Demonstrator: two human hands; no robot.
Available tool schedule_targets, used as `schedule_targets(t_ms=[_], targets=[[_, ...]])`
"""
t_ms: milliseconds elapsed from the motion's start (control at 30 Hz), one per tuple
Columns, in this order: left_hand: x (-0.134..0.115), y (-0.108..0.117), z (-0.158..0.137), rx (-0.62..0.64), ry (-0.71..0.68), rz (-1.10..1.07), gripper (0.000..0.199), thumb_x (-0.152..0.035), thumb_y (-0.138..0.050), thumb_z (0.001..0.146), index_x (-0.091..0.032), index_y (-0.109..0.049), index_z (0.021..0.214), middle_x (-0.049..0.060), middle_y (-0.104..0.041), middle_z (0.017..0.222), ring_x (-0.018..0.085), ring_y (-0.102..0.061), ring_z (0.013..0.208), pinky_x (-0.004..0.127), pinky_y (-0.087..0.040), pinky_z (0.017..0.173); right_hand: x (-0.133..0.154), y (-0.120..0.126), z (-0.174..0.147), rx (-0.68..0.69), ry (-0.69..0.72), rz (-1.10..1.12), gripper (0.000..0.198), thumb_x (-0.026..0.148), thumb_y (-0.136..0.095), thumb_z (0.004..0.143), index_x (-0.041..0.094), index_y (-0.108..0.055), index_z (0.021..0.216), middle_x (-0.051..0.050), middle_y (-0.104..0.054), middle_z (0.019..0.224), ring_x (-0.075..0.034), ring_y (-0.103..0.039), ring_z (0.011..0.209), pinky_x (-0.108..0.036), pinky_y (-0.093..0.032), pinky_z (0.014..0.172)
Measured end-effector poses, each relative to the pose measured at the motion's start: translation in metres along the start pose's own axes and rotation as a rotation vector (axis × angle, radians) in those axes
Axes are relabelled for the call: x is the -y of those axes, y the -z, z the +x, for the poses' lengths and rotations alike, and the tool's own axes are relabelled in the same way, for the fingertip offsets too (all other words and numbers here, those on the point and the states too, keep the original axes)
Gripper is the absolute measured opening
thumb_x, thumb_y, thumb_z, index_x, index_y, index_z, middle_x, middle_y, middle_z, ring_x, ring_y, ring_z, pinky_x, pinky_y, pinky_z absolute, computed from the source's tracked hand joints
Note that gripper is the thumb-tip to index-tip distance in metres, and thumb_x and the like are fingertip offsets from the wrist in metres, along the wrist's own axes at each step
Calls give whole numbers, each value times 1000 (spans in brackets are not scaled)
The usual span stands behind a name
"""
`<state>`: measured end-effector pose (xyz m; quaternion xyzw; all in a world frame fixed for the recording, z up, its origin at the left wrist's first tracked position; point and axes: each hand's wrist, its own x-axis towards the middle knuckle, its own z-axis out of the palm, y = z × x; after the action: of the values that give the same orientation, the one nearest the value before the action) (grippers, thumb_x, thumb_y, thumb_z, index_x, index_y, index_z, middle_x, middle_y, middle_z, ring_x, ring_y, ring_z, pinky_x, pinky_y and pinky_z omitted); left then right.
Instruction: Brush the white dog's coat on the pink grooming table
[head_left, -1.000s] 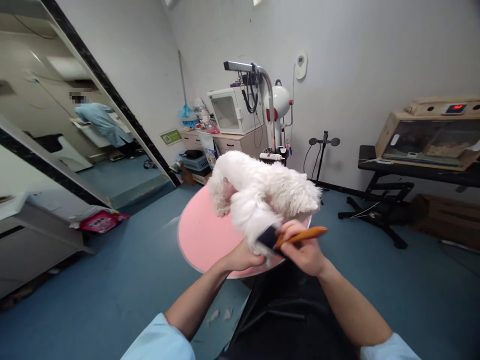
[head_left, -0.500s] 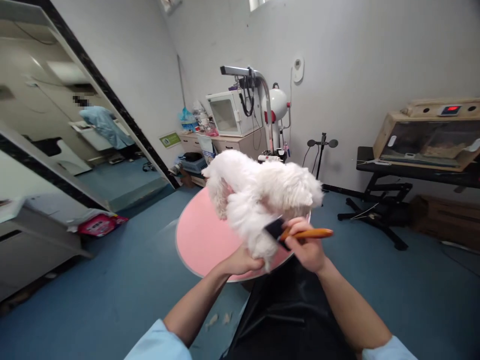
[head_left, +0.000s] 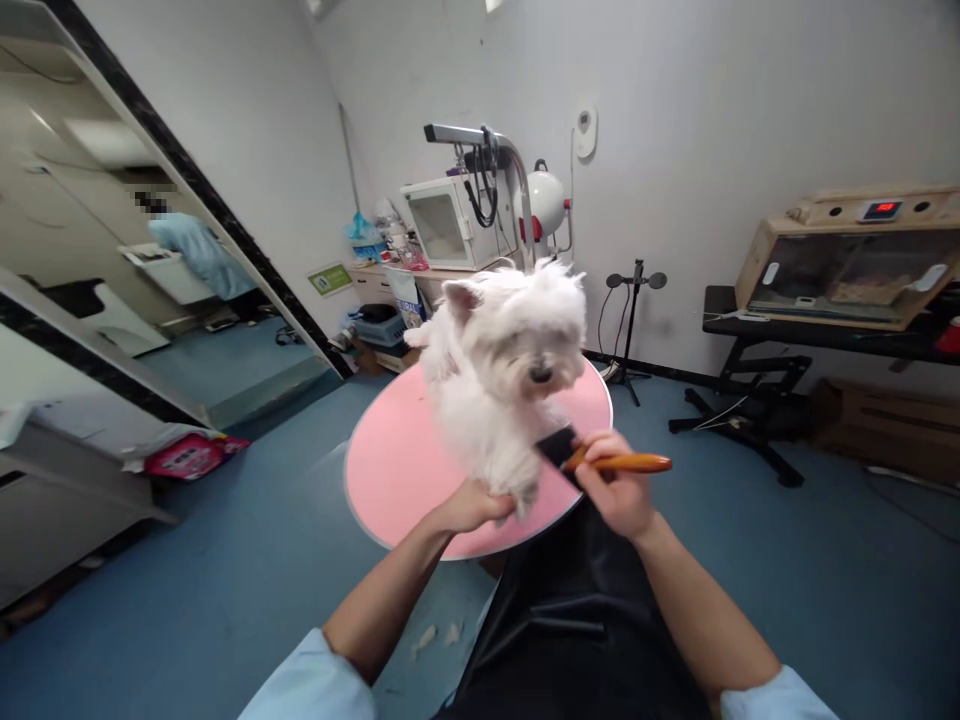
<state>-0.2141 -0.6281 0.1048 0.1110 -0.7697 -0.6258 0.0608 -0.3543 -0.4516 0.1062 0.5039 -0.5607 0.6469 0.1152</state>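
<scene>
A fluffy white dog (head_left: 487, 390) is on a round pink table (head_left: 382, 470), its head turned toward me. My left hand (head_left: 476, 507) is closed around the dog's front leg near the paw, with the thumb across the fur. In my right hand (head_left: 615, 490) is a slicker brush (head_left: 630, 463) with an orange wooden handle. Its dark, flat head sits just right of the held leg, close to the fur; whether the bristles touch it I cannot tell.
A metal grooming arm (head_left: 517, 160) with dark loops rises behind the dog. Behind are a white cabinet (head_left: 442, 225) and a black stand (head_left: 634, 320). At right, a wooden glass-fronted box (head_left: 840, 270) rests on a black table. A person in blue (head_left: 199, 255) bends beyond the left-hand frame.
The dog has swung its head up and round to face me. The brush head has come off the leg fur slightly to the right. My left hand still grips the leg, a little further left.
</scene>
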Motion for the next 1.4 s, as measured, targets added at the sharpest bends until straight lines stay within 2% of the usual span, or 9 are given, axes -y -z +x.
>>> schedule_targets(t_ms=[200, 333, 467, 633, 767, 933, 1067, 1200, 1400], targets=[[0, -1, -6, -13, -14, 74, 9, -24, -54, 55, -18, -47, 55, -5, -45, 51, 9, -40, 53, 22, -34, 51, -6, -7, 5, -79, 12, 18, 9, 19, -62, 84, 24, -56, 88, -4, -61, 91, -20, -63, 89, -36, -53, 79], [4, -1, -6, 105, -6, 94, 8, -23, -54, 54, -18, -50, 59, -5, -48, 53, 9, -41, 53, 23, -36, 53, -8, -7, 4, 254, -57, 122, 9, 21, -63, 82, 23, -57, 89, -2, -61, 87, -19, -64, 83, -33, -54, 75], [-1, -1, -3, 42, -34, 17, 8, -20, -54, 53, -17, -51, 60, -5, -47, 55, 10, -42, 56, 23, -37, 55, -6, -6, 4, -26, 27, -23, 12, 15, -62, 82, 23, -56, 89, -3, -61, 90, -19, -63, 88, -34, -52, 81], [-5, -4, -1, 157, -72, -19, 23, -12, -55, 52, -16, -61, 75, -4, -54, 63, 12, -48, 64, 23, -41, 60, 1, -6, 6, 287, -52, 37, 10, 20, -64, 80, 22, -58, 88, -2, -62, 83, -18, -64, 78, -31, -54, 72], [11, -9, -5, 178, -56, -60, 22, -13, -58, 54, -15, -62, 75, -2, -58, 65, 12, -49, 62, 24, -42, 60, 2, -4, 2, -60, 13, -96, 10, 19, -63, 81, 23, -56, 87, -3, -62, 87, -20, -63, 84, -36, -52, 79], [25, -8, -8, 242, 42, -37, 21, -22, -64, 58, -14, -65, 77, 1, -61, 68, 14, -51, 62, 26, -42, 59, 3, 1, -10, 266, -14, 28, 11, 20, -65, 79, 23, -58, 88, -2, -63, 83, -18, -63, 77, -32, -54, 72], [18, -5, -6, 71, 10, -3, 26, -17, -64, 52, -16, -62, 78, -1, -59, 74, 14, -51, 71, 25, -42, 66, 0, 4, -12, -118, -17, -77, 8, 21, -63, 81, 23, -58, 87, -4, -62, 88, -21, -63, 86, -37, -53, 80], [13, 3, -1, 112, -4, -35, 31, -23, -67, 55, -16, -62, 85, -2, -56, 66, 11, -46, 61, 22, -37, 55, -4, 0, -12, 224, -111, 94, 8, 23, -64, 82, 22, -58, 88, -3, -63, 84, -19, -64, 79, -33, -54, 73], [28, 21, 6, 75, 40, -6, 18, -31, -65, 59, -17, -55, 60, -3, -48, 53, 10, -42, 53, 24, -35, 51, -17, -4, -14, -46, -91, 102, 9, 21, -62, 82, 23, -55, 88, -4, -60, 92, -20, -65, 87, -35, -54, 76]])
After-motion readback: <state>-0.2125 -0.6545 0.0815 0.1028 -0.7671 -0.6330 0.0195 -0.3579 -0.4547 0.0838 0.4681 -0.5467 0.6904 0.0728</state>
